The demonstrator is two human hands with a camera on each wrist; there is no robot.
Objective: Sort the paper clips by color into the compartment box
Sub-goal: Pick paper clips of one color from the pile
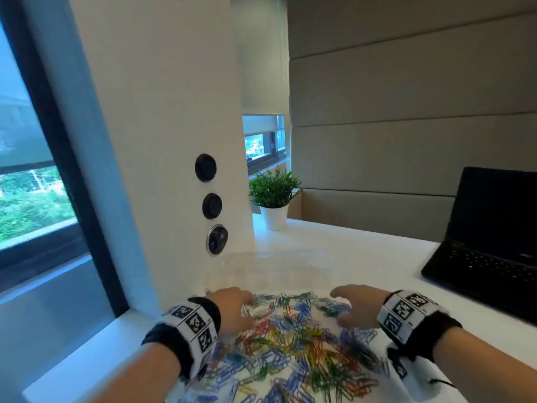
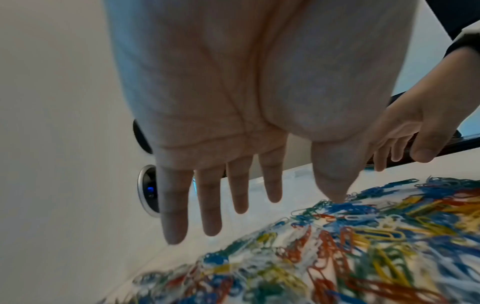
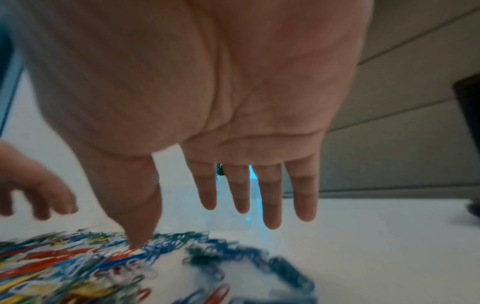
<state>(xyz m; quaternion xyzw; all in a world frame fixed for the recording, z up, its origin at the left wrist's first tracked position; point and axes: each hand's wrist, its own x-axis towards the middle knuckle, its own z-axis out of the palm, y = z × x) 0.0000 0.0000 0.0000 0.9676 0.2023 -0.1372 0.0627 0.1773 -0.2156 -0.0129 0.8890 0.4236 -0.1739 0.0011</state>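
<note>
A wide pile of paper clips (image 1: 293, 347) in blue, red, yellow, green and white lies on the white table (image 1: 377, 257). Behind the pile stands a clear compartment box (image 1: 261, 274), faint against the table; I cannot see its contents. My left hand (image 1: 236, 308) hovers over the pile's far left edge, fingers straight and spread, thumb tip (image 2: 337, 198) touching the clips (image 2: 350, 242). My right hand (image 1: 353, 308) is spread over the far right edge, and its thumb tip (image 3: 135, 243) touches the clips (image 3: 85, 267). Neither hand holds anything.
A white pillar (image 1: 174, 170) with round sockets (image 1: 212, 205) rises just left of the box. A potted plant (image 1: 273, 196) stands at the back. An open black laptop (image 1: 491, 251) sits at the right. A window runs along the left.
</note>
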